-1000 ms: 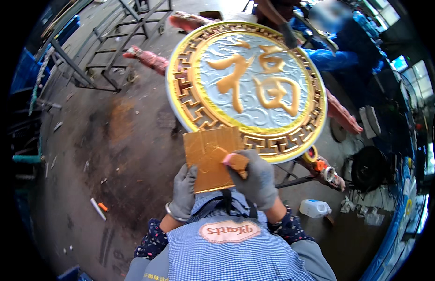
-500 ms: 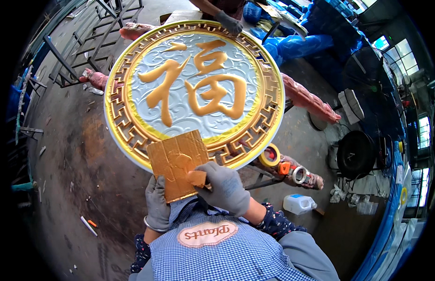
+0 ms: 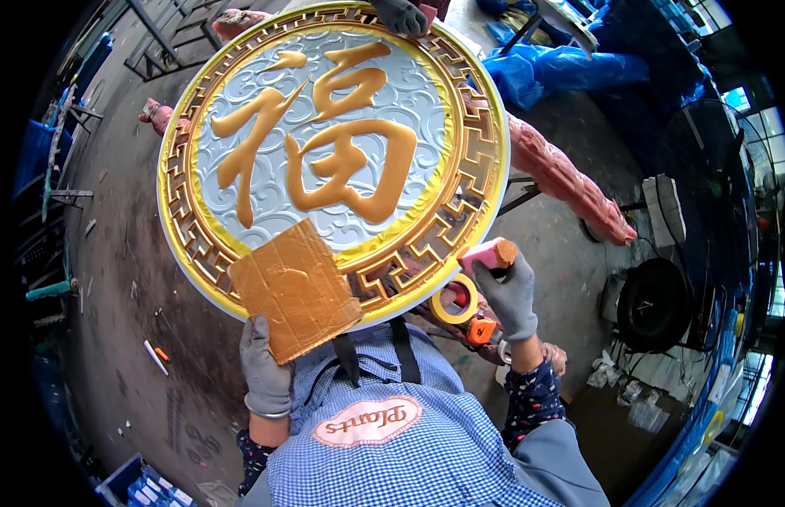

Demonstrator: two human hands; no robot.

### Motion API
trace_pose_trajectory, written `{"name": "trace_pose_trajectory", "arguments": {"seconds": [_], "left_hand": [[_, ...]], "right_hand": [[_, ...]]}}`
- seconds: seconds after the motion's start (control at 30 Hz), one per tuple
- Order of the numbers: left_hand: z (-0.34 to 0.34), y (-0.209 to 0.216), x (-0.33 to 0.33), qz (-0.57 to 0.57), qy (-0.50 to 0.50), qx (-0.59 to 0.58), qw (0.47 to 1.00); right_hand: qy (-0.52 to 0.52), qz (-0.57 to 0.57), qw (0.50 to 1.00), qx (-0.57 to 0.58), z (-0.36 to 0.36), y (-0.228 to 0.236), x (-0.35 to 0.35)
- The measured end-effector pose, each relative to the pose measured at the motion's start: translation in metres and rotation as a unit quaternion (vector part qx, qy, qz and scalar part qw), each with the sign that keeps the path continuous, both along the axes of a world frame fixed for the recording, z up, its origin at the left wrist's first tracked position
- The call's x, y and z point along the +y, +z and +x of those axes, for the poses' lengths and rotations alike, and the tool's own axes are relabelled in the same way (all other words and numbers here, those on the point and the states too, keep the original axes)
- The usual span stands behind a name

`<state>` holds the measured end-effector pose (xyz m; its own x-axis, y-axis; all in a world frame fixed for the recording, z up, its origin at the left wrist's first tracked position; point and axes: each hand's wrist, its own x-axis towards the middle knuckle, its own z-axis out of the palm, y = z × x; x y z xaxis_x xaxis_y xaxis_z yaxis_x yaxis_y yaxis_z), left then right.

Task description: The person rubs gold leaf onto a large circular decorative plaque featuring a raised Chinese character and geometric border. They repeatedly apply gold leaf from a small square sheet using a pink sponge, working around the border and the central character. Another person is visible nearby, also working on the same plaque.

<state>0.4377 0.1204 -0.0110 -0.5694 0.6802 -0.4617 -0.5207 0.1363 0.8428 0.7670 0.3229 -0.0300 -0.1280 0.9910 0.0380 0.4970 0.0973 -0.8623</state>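
Gold-smeared cardboard [image 3: 295, 287] is pinched in the fingers of the gloved left hand [image 3: 265, 372], held at the near edge of a round relief panel [image 3: 333, 156]; whether they touch, I can't tell. The right hand [image 3: 509, 296] has its fingers closed round a pink, gold-tipped block [image 3: 484, 253], beside the panel's rim, near a yellow tape roll [image 3: 453, 320]. A co-worker's gloved hand [image 3: 401, 15] is at the far rim.
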Motion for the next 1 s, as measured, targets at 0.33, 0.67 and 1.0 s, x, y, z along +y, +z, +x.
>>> {"name": "trace_pose_trajectory", "arguments": {"seconds": [0.33,0.67,1.0], "left_hand": [[-0.018,-0.011,-0.020,-0.048,0.053,0.117,0.991],[-0.018,-0.010,-0.028,-0.056,0.113,0.083,0.989],[-0.017,-0.017,-0.036,-0.008,0.110,0.060,0.992]], "right_hand": [[0.073,0.121,0.980,-0.137,0.009,-0.012,0.102],[0.072,0.114,0.983,-0.126,0.025,-0.009,0.128],[0.146,0.178,0.956,-0.184,-0.020,-0.020,0.158]]}}
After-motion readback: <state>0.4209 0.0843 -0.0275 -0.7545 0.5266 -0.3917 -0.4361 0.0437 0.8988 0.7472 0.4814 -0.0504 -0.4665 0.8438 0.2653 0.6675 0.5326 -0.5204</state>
